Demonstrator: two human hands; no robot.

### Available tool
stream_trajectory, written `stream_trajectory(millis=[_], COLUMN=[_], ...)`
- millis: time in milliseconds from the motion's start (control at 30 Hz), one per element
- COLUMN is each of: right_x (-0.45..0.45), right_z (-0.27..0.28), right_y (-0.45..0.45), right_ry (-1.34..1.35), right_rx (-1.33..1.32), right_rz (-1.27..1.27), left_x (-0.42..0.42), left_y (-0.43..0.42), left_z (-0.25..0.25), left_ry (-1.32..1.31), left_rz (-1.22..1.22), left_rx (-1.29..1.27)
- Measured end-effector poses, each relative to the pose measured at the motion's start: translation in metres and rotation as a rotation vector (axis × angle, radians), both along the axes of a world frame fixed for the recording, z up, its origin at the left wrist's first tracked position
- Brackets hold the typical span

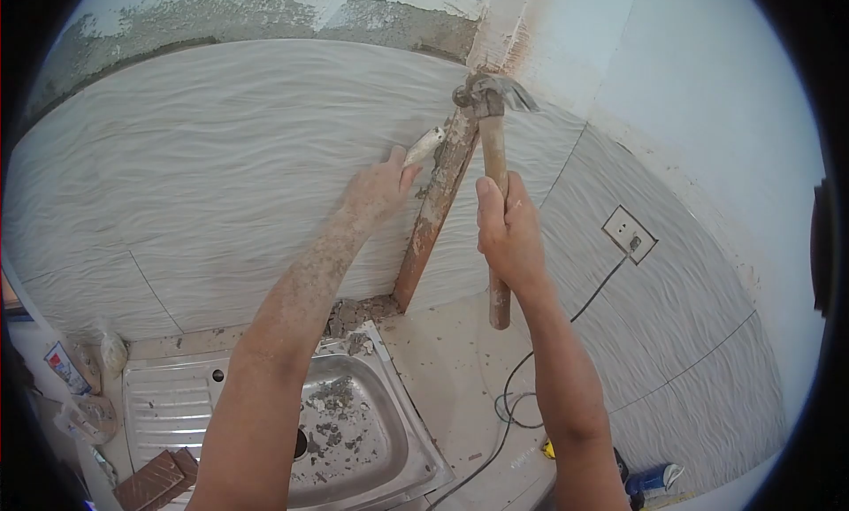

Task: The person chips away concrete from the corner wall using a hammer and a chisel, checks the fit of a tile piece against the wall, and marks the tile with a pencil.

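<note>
My right hand is closed around the wooden handle of a claw hammer, its metal head raised in front of the wall corner. My left hand grips what looks like a chisel by its whitish, plaster-smeared handle; I cannot make out its blade. The handle's end points up and right, close to a rough vertical strip of exposed brick-red and mortar surface between the wavy tiles. Broken mortar lies at the foot of this strip. Dust covers my left forearm.
Below is a steel sink with debris in its basin. A black cable runs from the wall socket over the counter. Brown tile pieces and a tube are at left, a blue item at lower right.
</note>
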State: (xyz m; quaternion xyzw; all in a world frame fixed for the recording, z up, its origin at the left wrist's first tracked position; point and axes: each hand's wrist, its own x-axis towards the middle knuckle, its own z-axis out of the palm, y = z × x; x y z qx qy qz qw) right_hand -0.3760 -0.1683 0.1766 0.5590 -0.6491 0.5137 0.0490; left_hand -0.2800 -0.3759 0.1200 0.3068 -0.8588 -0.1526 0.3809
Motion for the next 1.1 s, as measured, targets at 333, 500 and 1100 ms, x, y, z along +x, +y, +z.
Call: stream_trajectory(millis=[333, 500, 1100], right_x=[-0.005, -0.020, -0.021], right_z=[-0.018, -0.031, -0.053], right_y=[-0.004, -0.015, -0.014], right_ry=[0.166, 0.137, 0.141], right_rx=[0.045, 0.101, 0.029], right_rz=[-0.039, -0.057, -0.100], left_x=[-0.007, -0.012, -0.009], left_y=[-0.002, -0.007, -0.006], left_z=[-0.013, -0.021, -0.027], left_ry=[-0.018, -0.006, -0.101], left_rz=[0.042, 0.029, 0.016], left_rx=[-0.130, -0.208, -0.242])
